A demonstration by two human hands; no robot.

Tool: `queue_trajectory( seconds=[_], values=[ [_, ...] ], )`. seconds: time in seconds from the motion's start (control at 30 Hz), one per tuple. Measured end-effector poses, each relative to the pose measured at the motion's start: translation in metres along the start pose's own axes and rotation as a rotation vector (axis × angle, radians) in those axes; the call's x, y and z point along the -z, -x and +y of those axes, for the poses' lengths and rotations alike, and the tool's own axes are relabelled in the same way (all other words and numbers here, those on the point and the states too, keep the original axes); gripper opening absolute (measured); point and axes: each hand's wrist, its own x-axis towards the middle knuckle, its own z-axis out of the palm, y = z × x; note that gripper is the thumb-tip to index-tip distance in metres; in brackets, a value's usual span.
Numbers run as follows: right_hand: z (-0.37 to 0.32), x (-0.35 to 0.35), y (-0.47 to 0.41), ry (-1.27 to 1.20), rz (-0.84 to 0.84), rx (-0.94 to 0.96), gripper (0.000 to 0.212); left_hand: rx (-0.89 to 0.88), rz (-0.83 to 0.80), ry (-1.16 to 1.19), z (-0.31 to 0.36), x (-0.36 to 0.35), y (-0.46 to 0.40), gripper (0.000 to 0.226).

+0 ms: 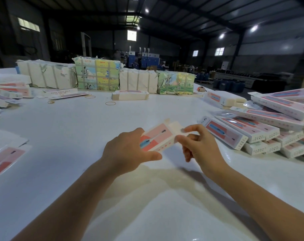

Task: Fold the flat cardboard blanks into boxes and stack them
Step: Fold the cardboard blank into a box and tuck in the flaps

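Note:
A pink and white cardboard box (158, 134) with a blue toothbrush picture hangs above the white table (78, 129), partly formed, its far end flaps open. My left hand (128, 152) grips its near end, thumb underneath. My right hand (198, 145) pinches the pale end flap between thumb and forefinger. A heap of folded boxes (262, 126) lies to the right. A short stack of flat blanks (130, 95) rests at the table's middle back.
Strapped bundles of printed card (97, 75) line the far edge. More flat blanks lie at the left (5, 159) and far left (10, 92). Rubber bands (110, 103) are scattered on the table. A dark warehouse is behind.

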Motion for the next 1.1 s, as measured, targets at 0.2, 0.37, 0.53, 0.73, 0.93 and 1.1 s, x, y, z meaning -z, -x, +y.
queue_trajectory(
  seconds=[0.2,0.37,0.53,0.73,0.93,1.1],
  values=[
    [0.002,-0.012,0.007,0.017,0.159,0.120,0.026,-0.007,0.048,-0.104,0.008,-0.006,0.000,0.055],
    [0.004,-0.014,0.006,0.117,0.195,0.102,0.016,-0.018,0.075,-0.158,0.010,-0.006,-0.002,0.056],
    [-0.004,-0.014,0.011,0.118,0.207,0.111,0.033,-0.001,0.121,-0.125,0.007,-0.002,-0.002,0.057],
    [-0.002,-0.017,0.019,0.092,0.126,0.058,0.037,-0.017,0.106,-0.141,0.007,-0.006,0.001,0.057],
    [-0.003,-0.014,0.015,0.179,0.016,0.055,0.067,-0.067,0.050,-0.149,0.007,-0.005,0.004,0.056],
    [-0.001,-0.016,0.015,0.142,-0.015,-0.013,0.036,-0.082,0.025,-0.275,0.014,-0.011,0.006,0.057]
  ],
)
